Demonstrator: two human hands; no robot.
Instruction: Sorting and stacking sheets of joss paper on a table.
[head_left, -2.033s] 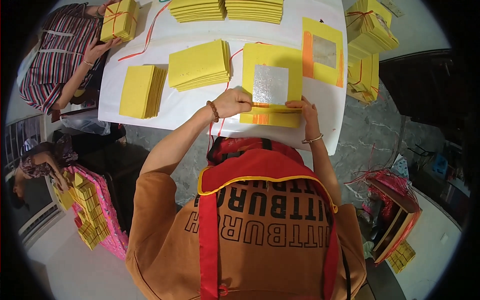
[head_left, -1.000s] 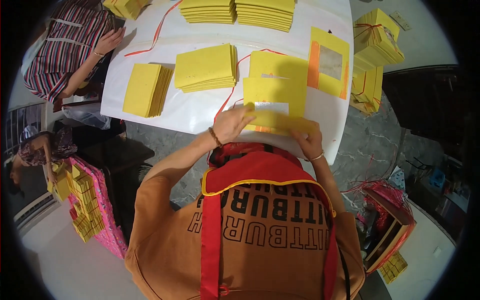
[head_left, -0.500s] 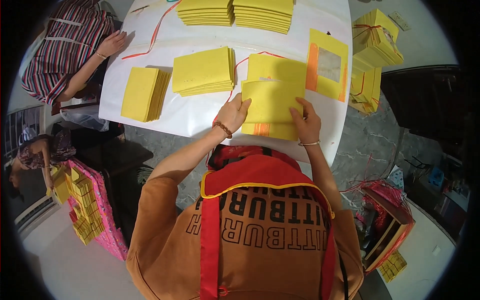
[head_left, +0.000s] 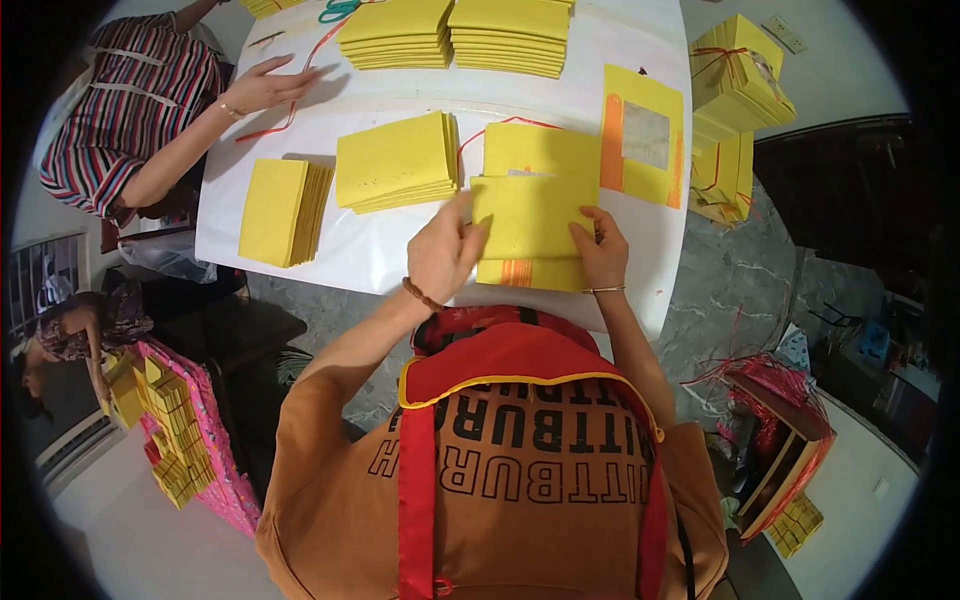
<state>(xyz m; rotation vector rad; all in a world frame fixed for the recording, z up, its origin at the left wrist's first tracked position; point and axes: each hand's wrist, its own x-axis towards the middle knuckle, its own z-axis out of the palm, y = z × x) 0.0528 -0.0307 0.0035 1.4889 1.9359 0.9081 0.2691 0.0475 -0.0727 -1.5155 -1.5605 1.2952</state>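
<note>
A stack of yellow paper sheets [head_left: 535,215] lies in front of me, with a smaller top piece over a larger one and an orange band showing at its near edge. At the left edge of the stack, my left hand [head_left: 442,250] has its thumb and forefinger apart; its fingertips are slightly blurred. My right hand [head_left: 602,252] pinches the right edge, thumb on top and fingers partly hidden. A flat yellow sheet [head_left: 612,165] with orange strips and a silver square lies beyond my right hand. A fanned yellow stack [head_left: 392,160] rests to the left.
Another yellow stack [head_left: 275,210] lies at the white table's [head_left: 350,265] left. Taller stacks [head_left: 395,35] stand at the far side beside green-handled scissors [head_left: 340,10] and red string [head_left: 305,85]. A co-worker's hand [head_left: 262,88] reaches over the left side. Tied yellow bundles [head_left: 740,75] stand off the right edge.
My left hand has drawn back leftward from the sheets' edge, its fingers loosened. My right hand keeps its pinch. The co-worker's hand has lifted and moved right, toward the red string.
</note>
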